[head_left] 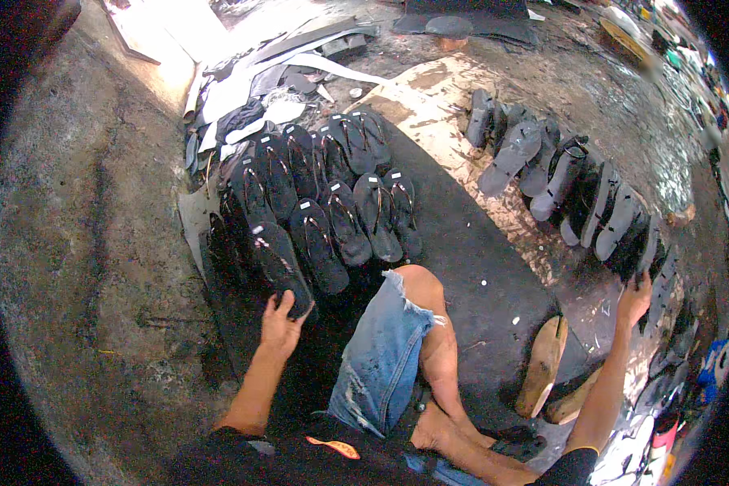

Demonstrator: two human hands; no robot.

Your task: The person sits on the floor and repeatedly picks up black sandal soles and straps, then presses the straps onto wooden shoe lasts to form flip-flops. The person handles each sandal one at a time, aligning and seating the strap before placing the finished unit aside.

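Note:
My left hand (279,326) grips the heel end of a black flip-flop (277,257), with fingers and thumb at its edges. That flip-flop lies at the near left of a group of black flip-flops (347,219) with small pale labels at one end. Far to the right, my right hand (636,298) closes on the near end of a dark sandal sole (647,247). This sole belongs to a slanting row of grey and black sandal soles (616,220), many standing on edge and overlapping. The fingertips of my right hand are partly hidden among them.
A black mat (454,211) lies under the flip-flops. Two wooden foot-shaped forms (542,364) rest near my right forearm. My bent knee (419,287) is between my hands. Scraps of sheet material (243,93) pile up at the back left.

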